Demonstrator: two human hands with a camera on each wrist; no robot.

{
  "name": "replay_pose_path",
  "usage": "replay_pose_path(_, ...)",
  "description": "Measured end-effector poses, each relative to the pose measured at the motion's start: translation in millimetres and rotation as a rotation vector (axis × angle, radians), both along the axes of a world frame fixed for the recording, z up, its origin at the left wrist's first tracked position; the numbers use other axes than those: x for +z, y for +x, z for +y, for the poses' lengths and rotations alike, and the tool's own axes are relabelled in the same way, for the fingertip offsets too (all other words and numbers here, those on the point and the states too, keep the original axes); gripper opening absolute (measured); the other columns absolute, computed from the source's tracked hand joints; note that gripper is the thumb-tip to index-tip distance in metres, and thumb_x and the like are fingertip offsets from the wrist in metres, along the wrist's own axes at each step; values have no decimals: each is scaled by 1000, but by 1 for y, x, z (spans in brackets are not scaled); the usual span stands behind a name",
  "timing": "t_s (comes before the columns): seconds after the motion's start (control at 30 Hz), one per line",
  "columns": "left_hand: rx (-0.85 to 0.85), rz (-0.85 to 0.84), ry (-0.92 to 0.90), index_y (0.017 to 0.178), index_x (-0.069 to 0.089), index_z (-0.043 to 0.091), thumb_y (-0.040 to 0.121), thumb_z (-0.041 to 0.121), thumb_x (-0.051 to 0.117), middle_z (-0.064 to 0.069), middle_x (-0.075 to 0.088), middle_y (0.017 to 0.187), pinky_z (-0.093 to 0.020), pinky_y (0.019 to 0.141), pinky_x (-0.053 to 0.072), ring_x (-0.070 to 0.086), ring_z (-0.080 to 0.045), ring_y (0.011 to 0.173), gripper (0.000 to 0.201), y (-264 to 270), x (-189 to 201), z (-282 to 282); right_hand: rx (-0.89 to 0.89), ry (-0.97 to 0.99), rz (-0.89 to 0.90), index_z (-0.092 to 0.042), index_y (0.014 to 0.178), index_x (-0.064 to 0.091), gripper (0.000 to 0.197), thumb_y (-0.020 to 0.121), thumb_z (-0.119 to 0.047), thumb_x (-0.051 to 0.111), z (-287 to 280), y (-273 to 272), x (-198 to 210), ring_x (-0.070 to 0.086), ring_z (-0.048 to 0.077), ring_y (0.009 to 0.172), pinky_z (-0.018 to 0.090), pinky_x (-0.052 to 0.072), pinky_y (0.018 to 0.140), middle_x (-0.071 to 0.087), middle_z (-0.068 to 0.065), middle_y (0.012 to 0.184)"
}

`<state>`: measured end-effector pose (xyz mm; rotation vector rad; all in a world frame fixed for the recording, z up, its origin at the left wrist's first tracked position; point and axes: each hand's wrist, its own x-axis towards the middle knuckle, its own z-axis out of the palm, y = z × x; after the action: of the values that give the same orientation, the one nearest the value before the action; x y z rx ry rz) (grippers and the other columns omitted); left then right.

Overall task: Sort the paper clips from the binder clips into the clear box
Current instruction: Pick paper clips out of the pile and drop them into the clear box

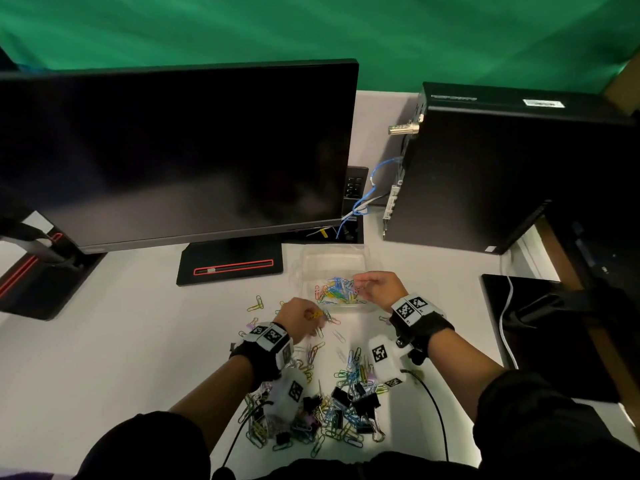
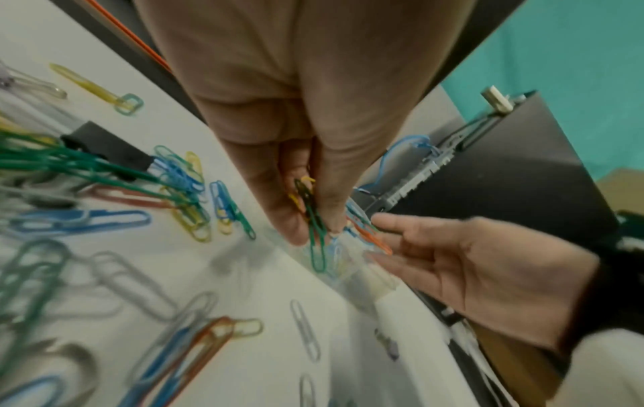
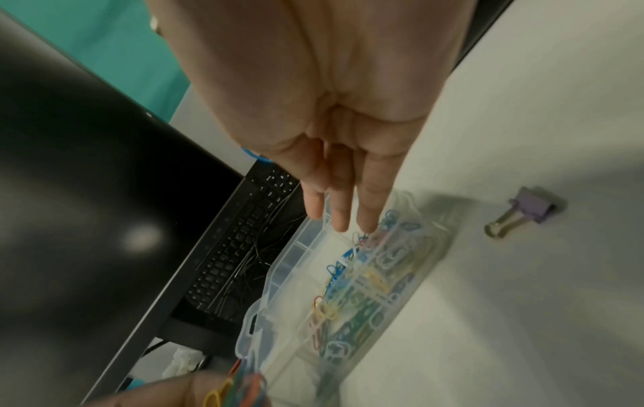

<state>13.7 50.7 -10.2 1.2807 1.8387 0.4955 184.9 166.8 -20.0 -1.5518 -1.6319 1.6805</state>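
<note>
White desk (image 1: 104, 341), scattered paper clips (image 1: 349, 372)

We see a white desk (image 1: 104, 341) — bearing a monitor (image 1: 173, 150), computer tower (image 1: 502, 174), clear box (image 1: 334, 263), scattered paper clips (image 1: 313, 355), binder clips (image 1: 363, 405).

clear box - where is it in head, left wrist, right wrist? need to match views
Head: clear box centre, just in front of the monitor foot, under the right hand.
Left wrist: only a blurred corner, lower centre, below the left hand.
Right wrist: lower centre, running diagonally, paper clips inside.
Shared landmark: black computer tower.
</note>
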Motion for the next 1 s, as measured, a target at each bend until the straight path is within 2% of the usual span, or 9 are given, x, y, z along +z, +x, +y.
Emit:
replay_pose_path(0.13, 93, -155, 2, 80, 65, 9, 82, 9, 66, -1, 62, 65, -27, 69, 56, 59, -3, 50, 3, -5, 5, 15, -64, 21, 72, 5, 113, 59, 32, 85, 14, 47, -5, 9, 14, 57, 26, 95, 34, 50, 91, 60, 11, 99)
replay_pose_path(0.23, 129, -215, 4, 77, 64, 8, 85, 7, 63, -7, 62, 66, -28, 69, 56, 59, -9, 54, 8, -5, 10, 28, -95, -23, 186, -2, 92, 63, 31, 85, 12, 37, -11, 20, 22, 55, 25, 68, 35, 48, 60, 60, 9, 82)
replay_pose_path(0.33, 198, -343, -1, 86, 63, 0, 87, -1, 57, -7, 61, 66, -11, 53, 53, 58, -4, 46, 6, -2, 16, 39, -44, 64, 51, -21, 76, 65, 44, 87, 9, 35, -18, 35, 17, 55, 21, 54, 34, 41, 54, 64, 3, 79)
replay_pose_path(0.43, 280, -466, -4, 94, 60, -9, 88, -13, 45, -8, 60, 64, -11, 44, 44, 51, -18, 59, 17, 1, 19, 47, 30, 147, -51, -20, 76, 64, 40, 93, 4, 37, -29, 45, 16, 53, 19, 55, 29, 45, 51, 63, 6, 80)
replay_pose_path(0.5, 289, -406, -8, 112, 56, -11, 91, -10, 43, -18, 60, 83, -12, 51, 46, 50, -20, 72, 25, 3, 19, 48, 80, 161, -124, -18, 78, 64, 35, 92, 3, 39, -36, 51, 14, 54, 16, 58, 24, 49, 55, 63, 1, 75)
replay_pose_path(0.6, 238, -281, -9, 125, 51, -7, 94, -1, 43, -27, 57, 122, -28, 89, 48, 58, -29, 97, 33, 0, 15, 47, 149, 152, -184, -22, 77, 63, 36, 88, 6, 44, -45, 56, 8, 54, 13, 56, 17, 47, 50, 63, 1, 76)
replay_pose_path(0.7, 167, -177, 23, 123, 55, -3, 93, -1, 43, -23, 57, 126, -36, 102, 43, 53, -37, 118, 32, -6, 20, 38, 287, 161, -217, -27, 77, 65, 36, 79, 7, 51, -56, 55, 5, 57, 10, 65, 6, 43, 52, 64, -1, 78)
replay_pose_path(0.83, 170, -221, 135, 108, 63, -2, 87, -13, 45, -11, 67, 96, -6, 68, 49, 61, -19, 89, 30, -19, 27, 23, 565, 200, -319, -21, 93, 70, 26, 70, -9, 75, -74, 55, 3, 50, -4, 63, 3, 40, 61, 56, -14, 76)
replay_pose_path(1.0, 147, -93, 135, 76, 62, 25, 83, -5, 50, 2, 64, 77, -25, 70, 49, 58, -15, 72, 33, -33, 28, -3, 662, 220, -384, -18, 97, 68, 36, 63, -9, 75, -89, 52, -4, 45, 2, 61, 23, 46, 67, 49, -15, 75)
